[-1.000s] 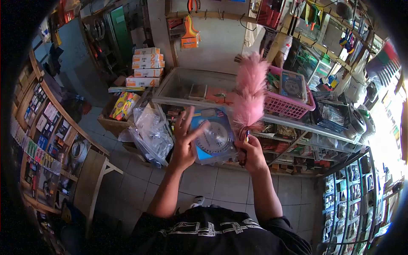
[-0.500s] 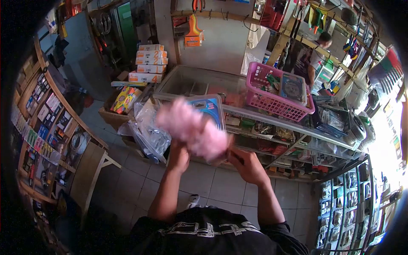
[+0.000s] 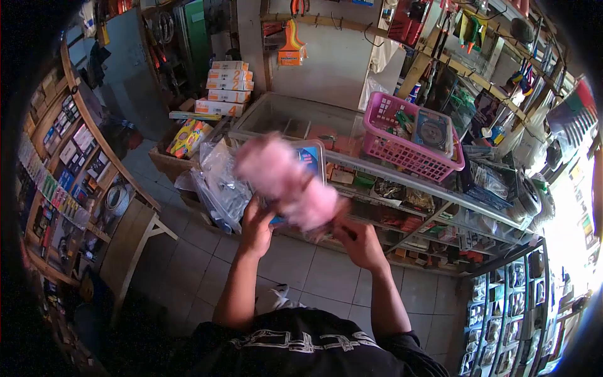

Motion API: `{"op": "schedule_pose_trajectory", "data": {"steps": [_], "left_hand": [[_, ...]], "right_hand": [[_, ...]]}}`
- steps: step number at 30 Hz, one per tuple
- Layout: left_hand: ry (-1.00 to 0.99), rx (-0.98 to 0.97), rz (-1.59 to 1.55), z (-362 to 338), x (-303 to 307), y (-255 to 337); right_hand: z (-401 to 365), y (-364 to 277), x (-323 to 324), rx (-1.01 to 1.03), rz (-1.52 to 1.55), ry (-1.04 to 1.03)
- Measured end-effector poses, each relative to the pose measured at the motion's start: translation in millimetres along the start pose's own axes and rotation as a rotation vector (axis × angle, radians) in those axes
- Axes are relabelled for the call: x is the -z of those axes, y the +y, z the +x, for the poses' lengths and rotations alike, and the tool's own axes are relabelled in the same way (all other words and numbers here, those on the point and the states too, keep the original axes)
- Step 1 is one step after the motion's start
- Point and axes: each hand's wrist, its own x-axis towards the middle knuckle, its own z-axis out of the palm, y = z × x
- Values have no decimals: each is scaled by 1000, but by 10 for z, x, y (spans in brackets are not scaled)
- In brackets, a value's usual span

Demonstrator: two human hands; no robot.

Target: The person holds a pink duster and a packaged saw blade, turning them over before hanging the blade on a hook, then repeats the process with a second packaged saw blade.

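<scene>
My right hand (image 3: 358, 244) is closed around the handle of a pink fluffy duster (image 3: 267, 168), blurred by motion. The duster lies across a flat clear plastic pack with a blue card (image 3: 312, 156) and hides most of it. My left hand (image 3: 256, 231) grips that pack at its lower left edge; its fingers are partly hidden behind pack and duster.
A glass display counter (image 3: 257, 119) stands in front of me, with a pink plastic basket (image 3: 414, 155) of packaged goods on top. Plastic bags (image 3: 221, 185) and stacked boxes (image 3: 226, 94) are at the left, near a wooden bench (image 3: 129, 251). Shelves (image 3: 502, 308) stand at right.
The duster has shifted slightly over the pack, which shows less of its blue card. My view has turned a little, and the person at the back right is no longer visible.
</scene>
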Motion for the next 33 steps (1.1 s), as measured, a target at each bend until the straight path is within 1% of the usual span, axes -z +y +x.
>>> {"op": "schedule_pose_trajectory", "data": {"steps": [1, 2, 4, 5, 7, 8, 9, 11, 12, 13, 14, 15, 16, 17, 18, 19, 20, 21, 23, 24, 27, 30, 33], "left_hand": [[-14, 22, 60, 5, 135, -114], [-30, 44, 120, 11, 267, -225], [-13, 75, 50, 15, 13, -9], [-4, 89, 8, 36, -96, 47], [5, 77, 16, 135, -93, -53], [1, 63, 12, 222, -36, -147], [-7, 49, 13, 335, 70, -258], [-68, -106, 411, 529, 336, -471], [-59, -13, 278, 612, 231, -303], [-47, 82, 142, 687, 130, -180], [-41, 88, 43, 743, 78, -151], [-6, 65, 47, 834, 128, -223], [26, 42, 53, 937, 220, -344], [53, 25, 62, 1026, 304, -464], [46, 21, -103, 1078, 360, -564], [31, 40, -62, 1169, 325, -493], [17, 57, -19, 1271, 294, -400], [4, 67, 25, 1378, 293, -330], [-13, 104, -1, 1579, 448, -455], [-9, 103, -2, 1672, 466, -486], [-31, 144, 81, 1902, 601, -509], [-39, 150, 222, 2193, 818, -726], [21, 139, 200, 2364, 903, -805]], "right_hand": [[4, 62, -15, 56, -13, -74], [33, 116, -43, 25, 38, -22], [126, 198, -105, -40, 132, 80], [191, 211, -135, -51, 130, 125], [350, 202, -193, -70, 118, 217], [406, 183, -178, -1, 76, 153], [464, 179, -141, -11, 51, 124], [595, 159, -59, -36, 10, 75], [658, 76, 1, -159, -40, 94], [717, 112, -27, -71, -39, 102], [777, 174, -81, 17, -41, 107], [864, 202, -120, 107, -44, 112], [972, 191, -149, 194, -105, 70], [1093, 229, -174, 160, -111, 87], [1229, 303, -195, 120, -112, 104], [1356, 305, -204, 78, -111, 119], [1483, 293, -185, -40, -110, 80], [1618, 313, -219, -33, -114, 163], [1898, 360, -349, -8, -122, 323], [2005, 344, -400, -27, -124, 359], [2325, 532, -597, -186, -182, 431], [2572, 701, -734, -210, -178, 511], [2759, 901, -873, -203, -74, 544]]}}
